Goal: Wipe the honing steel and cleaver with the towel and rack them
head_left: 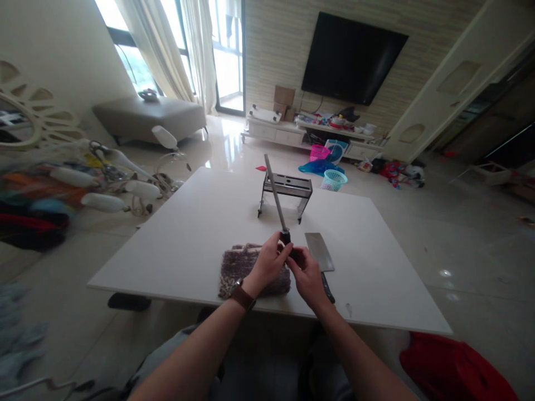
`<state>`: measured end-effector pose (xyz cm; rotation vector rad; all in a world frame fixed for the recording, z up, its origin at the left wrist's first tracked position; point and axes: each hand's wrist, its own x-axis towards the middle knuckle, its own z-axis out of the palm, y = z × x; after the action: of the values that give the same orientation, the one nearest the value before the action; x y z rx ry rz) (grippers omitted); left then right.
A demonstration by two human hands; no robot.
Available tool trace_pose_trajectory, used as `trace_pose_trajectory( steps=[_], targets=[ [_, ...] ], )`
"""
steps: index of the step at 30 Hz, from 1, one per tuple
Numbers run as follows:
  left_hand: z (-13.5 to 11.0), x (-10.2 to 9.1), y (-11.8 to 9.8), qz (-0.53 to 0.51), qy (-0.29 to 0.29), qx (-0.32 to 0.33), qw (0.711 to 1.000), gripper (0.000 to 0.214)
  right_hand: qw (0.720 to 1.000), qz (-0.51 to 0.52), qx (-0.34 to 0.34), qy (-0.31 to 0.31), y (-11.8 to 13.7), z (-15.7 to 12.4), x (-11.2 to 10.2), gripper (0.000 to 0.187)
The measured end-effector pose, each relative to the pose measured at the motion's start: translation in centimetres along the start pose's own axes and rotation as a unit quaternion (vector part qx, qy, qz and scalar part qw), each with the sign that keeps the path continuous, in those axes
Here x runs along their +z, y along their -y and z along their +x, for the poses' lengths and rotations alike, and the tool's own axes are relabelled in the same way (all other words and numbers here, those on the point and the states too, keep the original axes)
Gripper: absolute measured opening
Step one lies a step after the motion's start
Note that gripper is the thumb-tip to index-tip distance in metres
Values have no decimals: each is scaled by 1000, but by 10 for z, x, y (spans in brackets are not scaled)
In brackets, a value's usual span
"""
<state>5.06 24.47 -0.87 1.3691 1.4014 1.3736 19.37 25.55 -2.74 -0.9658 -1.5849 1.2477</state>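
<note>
A honing steel [275,192] with a long grey rod and black handle points up and away over the table. My left hand [270,260], below a wrist with a brown-strapped watch, is closed around the handle. The fingers of my right hand [307,274] are closed at the handle's lower end, touching my left hand. Beneath my left hand lies a folded brown-and-white towel [236,267]. Just right of my hands a cleaver [320,252] lies flat, its black handle toward me and partly covered by my right hand. Behind the steel stands a metal knife rack [295,186].
The white table [175,239] spreads out on both sides. A small pale item [349,309] lies near its front edge. Beyond are a light-blue basket [334,179] and a pink basket [319,152] on the floor. A red object [455,365] sits at the lower right.
</note>
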Motion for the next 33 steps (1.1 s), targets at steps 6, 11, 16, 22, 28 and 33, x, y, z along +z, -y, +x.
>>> trace_pose_trajectory(
  steps=[6,11,16,22,28,33],
  targets=[
    [9,0,-2,-186,-40,-77,979,33,998,-9,22,-55,10,8,13,29],
    [8,-6,3,-180,-48,-90,978,36,994,-61,11,-92,13,7,21,29],
    [4,-8,2,-152,-43,-102,982,40,986,-83,-19,-144,18,6,22,27],
    [-3,-1,0,-158,52,-93,982,42,975,-26,-86,-205,28,13,10,31],
    [-9,-5,4,120,116,21,986,24,943,16,-167,-287,80,26,-17,35],
    [-5,-13,12,219,97,-24,971,32,914,-64,-283,-284,148,86,-41,37]
  ],
)
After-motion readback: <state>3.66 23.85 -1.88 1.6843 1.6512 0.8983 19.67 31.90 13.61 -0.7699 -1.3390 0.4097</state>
